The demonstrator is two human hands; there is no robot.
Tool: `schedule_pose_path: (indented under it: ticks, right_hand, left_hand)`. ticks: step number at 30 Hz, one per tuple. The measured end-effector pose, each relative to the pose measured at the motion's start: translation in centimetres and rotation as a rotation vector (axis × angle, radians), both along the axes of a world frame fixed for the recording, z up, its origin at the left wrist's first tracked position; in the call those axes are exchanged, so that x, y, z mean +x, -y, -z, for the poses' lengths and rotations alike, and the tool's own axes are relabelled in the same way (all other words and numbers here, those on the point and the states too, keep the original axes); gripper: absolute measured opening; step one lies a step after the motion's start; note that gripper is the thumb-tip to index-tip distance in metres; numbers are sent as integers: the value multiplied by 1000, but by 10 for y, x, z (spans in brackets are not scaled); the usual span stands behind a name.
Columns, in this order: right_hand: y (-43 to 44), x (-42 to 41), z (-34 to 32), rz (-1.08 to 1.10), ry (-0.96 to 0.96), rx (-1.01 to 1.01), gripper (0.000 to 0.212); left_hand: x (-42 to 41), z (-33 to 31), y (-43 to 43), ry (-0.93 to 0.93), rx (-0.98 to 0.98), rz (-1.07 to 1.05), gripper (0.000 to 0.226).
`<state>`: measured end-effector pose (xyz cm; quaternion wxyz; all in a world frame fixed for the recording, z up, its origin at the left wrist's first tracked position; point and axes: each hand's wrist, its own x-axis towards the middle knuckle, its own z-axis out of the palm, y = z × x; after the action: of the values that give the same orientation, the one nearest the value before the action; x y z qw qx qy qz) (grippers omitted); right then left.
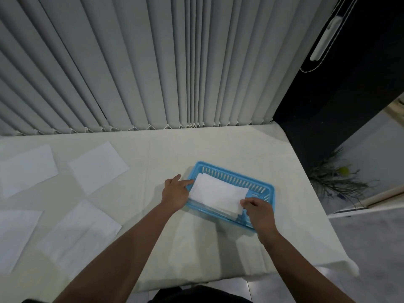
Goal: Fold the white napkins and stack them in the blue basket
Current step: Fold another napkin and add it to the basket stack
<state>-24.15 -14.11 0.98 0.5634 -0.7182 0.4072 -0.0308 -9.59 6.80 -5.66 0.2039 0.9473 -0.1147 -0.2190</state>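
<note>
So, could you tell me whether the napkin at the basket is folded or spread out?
Folded: the napkin is a narrow rectangle fitting inside the basket, smaller than the spread napkins on the table.

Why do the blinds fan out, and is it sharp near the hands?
Head view: the wide-angle lens splays the grey vertical blinds; soft light, no glare; the folded white napkin in the blue plastic basket is crisp, the flat napkins at left blurrier.

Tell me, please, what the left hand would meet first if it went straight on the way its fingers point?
Most likely the folded napkin in the blue basket: the left hand points at its left edge, over the basket's rim, though contact is hard to judge.
</note>
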Motion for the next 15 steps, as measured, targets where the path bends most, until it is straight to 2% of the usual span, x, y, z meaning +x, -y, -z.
schedule_pose_path:
  ticks: [8,15]
  right_hand:
    - [3,4,6,-69,-26,-51,13]
    - [6,6,8,-91,-44,-97,12]
  left_hand:
    - [0,1,-3,-8,-46,-33,53]
    - [-1,-2,1,2,-48,-29,55]
